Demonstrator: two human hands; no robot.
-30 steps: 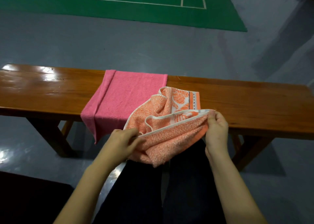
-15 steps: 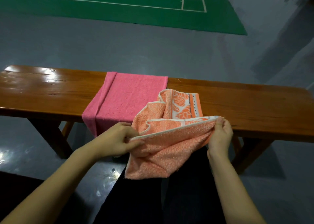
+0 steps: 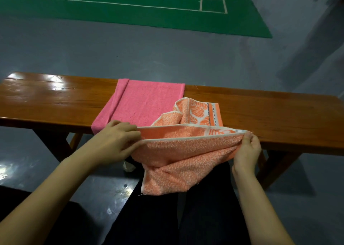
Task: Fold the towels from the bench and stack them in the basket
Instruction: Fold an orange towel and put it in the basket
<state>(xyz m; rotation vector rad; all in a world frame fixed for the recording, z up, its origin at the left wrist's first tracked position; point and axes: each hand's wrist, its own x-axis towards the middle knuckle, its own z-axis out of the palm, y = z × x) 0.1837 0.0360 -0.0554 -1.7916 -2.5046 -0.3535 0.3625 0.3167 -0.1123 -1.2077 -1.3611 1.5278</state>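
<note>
An orange patterned towel hangs over the front edge of the wooden bench, its white-trimmed edge stretched taut between my hands. My left hand pinches the left end of that edge. At the right end, my right hand pinches the corner. The towel's lower part droops over my dark trousers; its leaf-patterned end lies crumpled on the bench. A pink towel lies flat across the bench behind my left hand. No basket is in view.
The bench stretches left and right on slanted legs over a grey floor. A green court mat with white lines lies beyond it. My legs sit close to the bench front. A small pale object lies on the floor below the towel.
Both hands have moved apart, the left one leftward, stretching the orange towel's edge straight. More of the towel now hangs down in front of the bench.
</note>
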